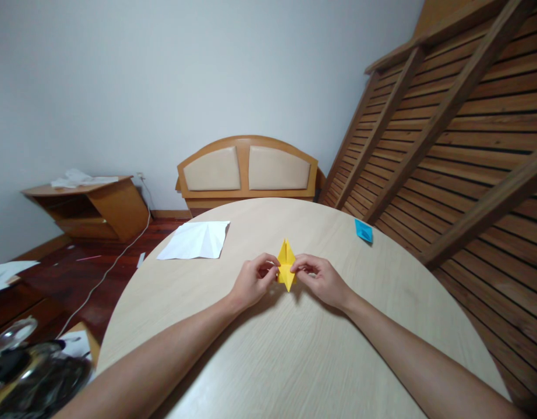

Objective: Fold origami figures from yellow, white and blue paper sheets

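While both forearms rest on a round pale wooden table [260,361], the left hand [253,281] and right hand [320,279] each pinch a side of a folded yellow paper [286,265] at the table's middle; white paper [195,241] lies well apart.

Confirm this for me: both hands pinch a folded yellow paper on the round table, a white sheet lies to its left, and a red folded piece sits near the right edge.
One detail is off: the small folded piece near the right edge is blue, not red. The head view shows it. As stated, the left hand and right hand pinch the yellow paper on the round table, with the white sheet to its left.
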`<state>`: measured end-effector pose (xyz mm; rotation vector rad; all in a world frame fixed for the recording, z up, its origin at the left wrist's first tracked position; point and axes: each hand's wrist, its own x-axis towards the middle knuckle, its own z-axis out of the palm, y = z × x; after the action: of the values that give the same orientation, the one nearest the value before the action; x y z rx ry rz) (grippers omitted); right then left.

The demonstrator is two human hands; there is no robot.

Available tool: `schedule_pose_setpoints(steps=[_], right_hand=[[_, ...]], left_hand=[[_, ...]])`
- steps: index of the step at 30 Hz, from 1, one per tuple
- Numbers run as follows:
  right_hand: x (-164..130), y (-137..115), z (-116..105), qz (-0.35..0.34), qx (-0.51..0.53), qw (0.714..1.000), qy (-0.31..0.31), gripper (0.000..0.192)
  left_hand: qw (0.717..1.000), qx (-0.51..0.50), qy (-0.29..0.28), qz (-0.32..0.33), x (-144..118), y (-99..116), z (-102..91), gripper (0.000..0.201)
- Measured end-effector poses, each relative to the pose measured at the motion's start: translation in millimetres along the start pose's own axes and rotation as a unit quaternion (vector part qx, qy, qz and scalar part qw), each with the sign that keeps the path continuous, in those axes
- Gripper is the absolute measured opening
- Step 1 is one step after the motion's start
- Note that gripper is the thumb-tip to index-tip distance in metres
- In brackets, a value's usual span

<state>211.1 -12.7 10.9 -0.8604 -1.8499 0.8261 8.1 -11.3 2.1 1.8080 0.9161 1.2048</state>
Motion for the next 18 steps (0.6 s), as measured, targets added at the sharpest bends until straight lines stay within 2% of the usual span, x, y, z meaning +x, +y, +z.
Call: schedule_pose_setpoints(steps=[8,18], right_hand=[[0.2,-7.1,-3.0,-0.005,-0.020,1.000,-0.021,0.016],[1.4,3.4,-1.0,-0.008,-0.044,0.999,0.008,0.012]], left_hand=[[0.998,-0.044,0.006,-0.039,0.5,0.3,0.5,0.017],[0.999,-0.030,0.002,-0.012,-0.3,0.1,0.9,0.020]])
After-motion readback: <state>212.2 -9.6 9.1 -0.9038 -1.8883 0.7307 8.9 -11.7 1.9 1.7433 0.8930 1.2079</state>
